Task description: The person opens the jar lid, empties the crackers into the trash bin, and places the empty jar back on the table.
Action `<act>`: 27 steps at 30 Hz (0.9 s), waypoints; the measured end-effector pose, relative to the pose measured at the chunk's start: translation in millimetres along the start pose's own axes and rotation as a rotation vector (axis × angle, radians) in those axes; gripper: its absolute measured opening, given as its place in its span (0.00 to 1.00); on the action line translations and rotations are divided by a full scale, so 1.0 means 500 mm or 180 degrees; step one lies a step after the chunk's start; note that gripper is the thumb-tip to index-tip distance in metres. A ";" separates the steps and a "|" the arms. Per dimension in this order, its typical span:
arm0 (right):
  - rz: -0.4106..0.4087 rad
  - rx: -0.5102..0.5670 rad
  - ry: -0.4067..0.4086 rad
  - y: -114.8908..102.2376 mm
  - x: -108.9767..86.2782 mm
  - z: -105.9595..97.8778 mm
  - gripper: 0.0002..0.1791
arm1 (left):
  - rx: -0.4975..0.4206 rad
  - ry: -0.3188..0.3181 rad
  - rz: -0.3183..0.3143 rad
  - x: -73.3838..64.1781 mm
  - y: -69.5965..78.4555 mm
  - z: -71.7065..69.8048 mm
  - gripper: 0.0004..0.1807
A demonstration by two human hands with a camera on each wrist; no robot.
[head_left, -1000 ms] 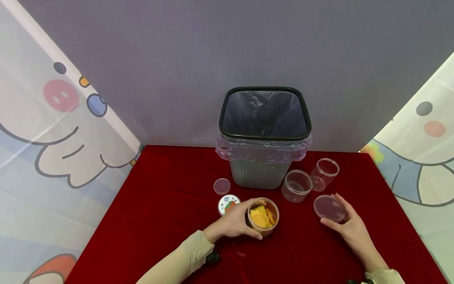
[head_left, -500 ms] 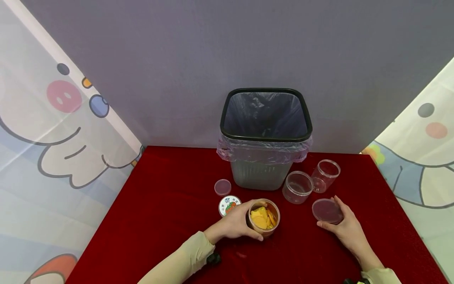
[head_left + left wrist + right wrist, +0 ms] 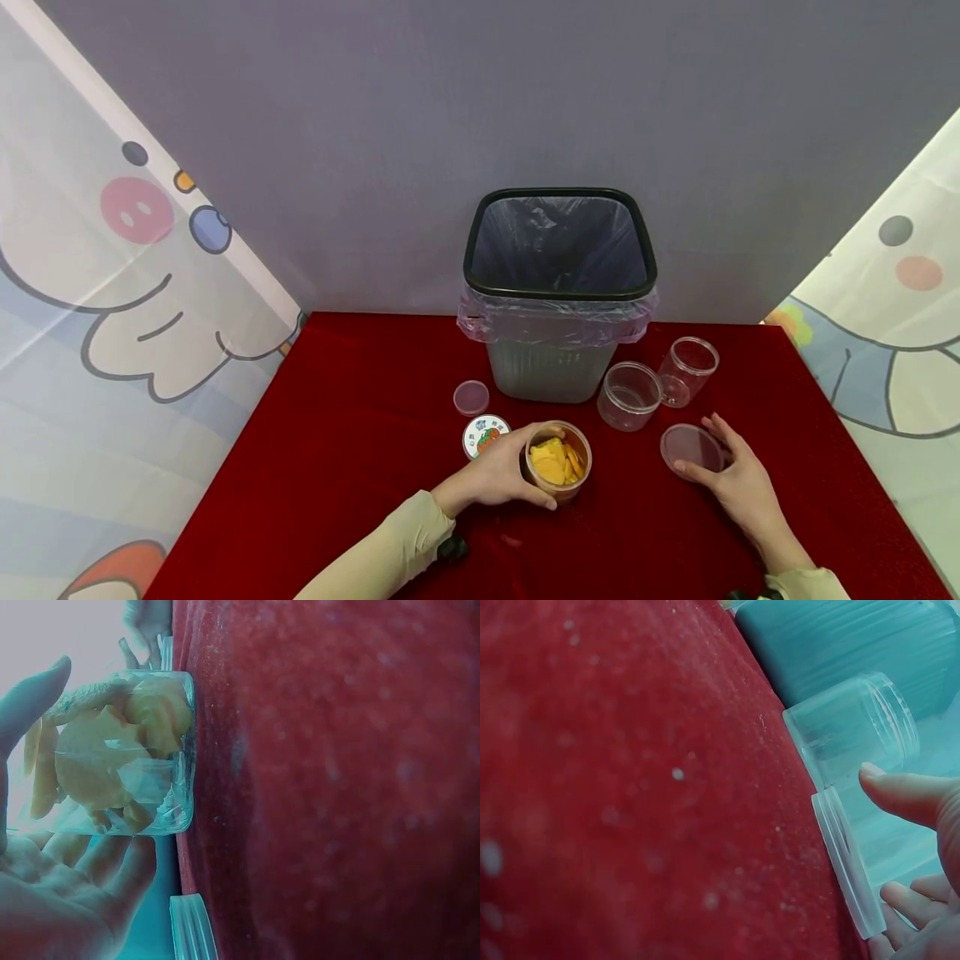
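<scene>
My left hand (image 3: 495,471) grips a clear plastic jar (image 3: 572,493) from its left side, fingers behind and thumb in front. Yellow crisps (image 3: 553,460) fill part of this uncovered jar, which stands upright on the red cloth. In the left wrist view the crisps show through the jar's side. At the right, a clear round lid (image 3: 690,446) lies flat on the cloth. My right hand (image 3: 742,492) is spread beside it, fingers at its right edge and thumb raised over it. The right wrist view shows the thumb apart from the lid (image 3: 847,862).
A lined bin (image 3: 551,367) stands behind the jar. To its right are a wide clear jar (image 3: 628,396) and a taller clear jar (image 3: 686,367), both uncovered. A small clear lid (image 3: 471,398) and a printed white lid (image 3: 483,433) lie left, the latter partly behind my left hand.
My right hand has moved slightly left with the lid. It has let go, its thumb lifting off, and the lid now lies flat. My left hand and its jar stay put.
</scene>
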State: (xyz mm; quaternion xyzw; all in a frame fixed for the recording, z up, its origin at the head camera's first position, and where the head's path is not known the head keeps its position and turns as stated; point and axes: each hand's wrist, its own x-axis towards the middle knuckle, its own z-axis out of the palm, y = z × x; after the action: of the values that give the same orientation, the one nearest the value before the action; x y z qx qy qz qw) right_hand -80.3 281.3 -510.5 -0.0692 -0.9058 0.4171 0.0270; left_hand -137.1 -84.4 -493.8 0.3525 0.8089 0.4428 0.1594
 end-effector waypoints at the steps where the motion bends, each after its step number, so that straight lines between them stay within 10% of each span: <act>1: 0.0001 0.0013 0.0017 -0.001 -0.001 -0.001 0.60 | -0.0008 0.0001 0.0006 0.000 0.000 0.000 0.49; 18: 0.0020 0.0205 0.0624 -0.054 -0.008 -0.041 0.47 | -0.0031 0.0004 -0.0017 -0.003 0.002 0.000 0.50; 27: -0.0477 0.0237 0.0976 -0.117 0.014 -0.059 0.37 | -0.0014 0.0019 -0.0006 -0.002 -0.001 0.000 0.49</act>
State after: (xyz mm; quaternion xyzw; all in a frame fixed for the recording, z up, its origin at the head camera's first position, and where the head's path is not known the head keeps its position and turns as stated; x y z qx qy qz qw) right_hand -90.2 266.8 -446.9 -0.0632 -0.8777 0.4317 0.1984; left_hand -136.5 -85.3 -494.3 0.3502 0.8086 0.4455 0.1582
